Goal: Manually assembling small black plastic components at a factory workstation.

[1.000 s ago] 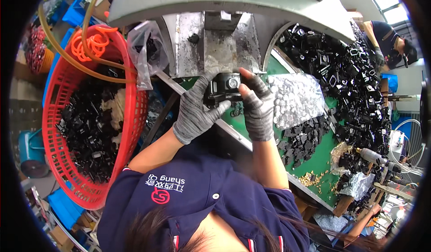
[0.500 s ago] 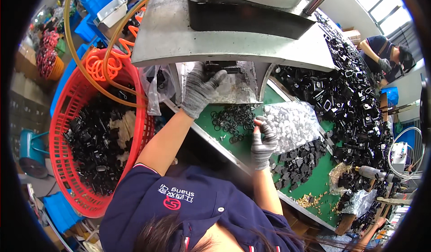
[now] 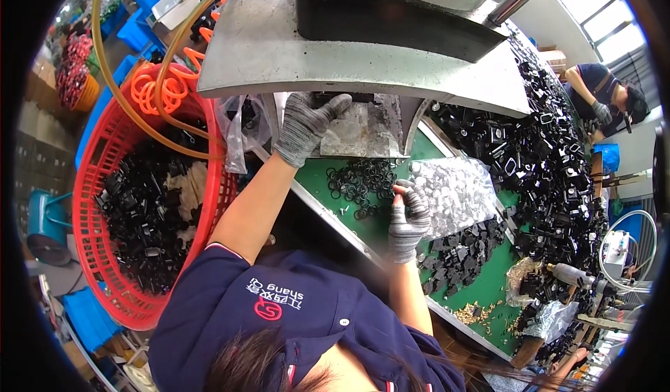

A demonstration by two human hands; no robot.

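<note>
My left hand (image 3: pixel 303 130), in a grey knit glove, reaches under the plate of a large metal press (image 3: pixel 363 78). Its thumb is stretched out to the right, apart from the fingers, whose tips the plate partly hides. A dark part (image 3: pixel 359 97) lies by the thumb at the back of the worn metal bed (image 3: pixel 363 132). My right hand (image 3: pixel 410 217), gloved with bare fingertips, is curled closed between a pile of black rings (image 3: pixel 359 182) and a clear bag of pale discs (image 3: pixel 452 193). Whatever its fingers may hold is too small to make out.
A red basket (image 3: pixel 87 217) of black parts stands at left, below a yellow hose (image 3: pixel 101 50). Black clips (image 3: pixel 544 161) heap up at right. Flat black pieces (image 3: pixel 464 256) and brass bits (image 3: pixel 474 314) lie on the green table (image 3: pixel 447 296). A co-worker (image 3: pixel 600 92) bends at far right.
My left hand has shifted slightly up and left, and the dark part beside it shows less, farther under the plate. My right hand stays nearly where it was. The view has tilted a little.
</note>
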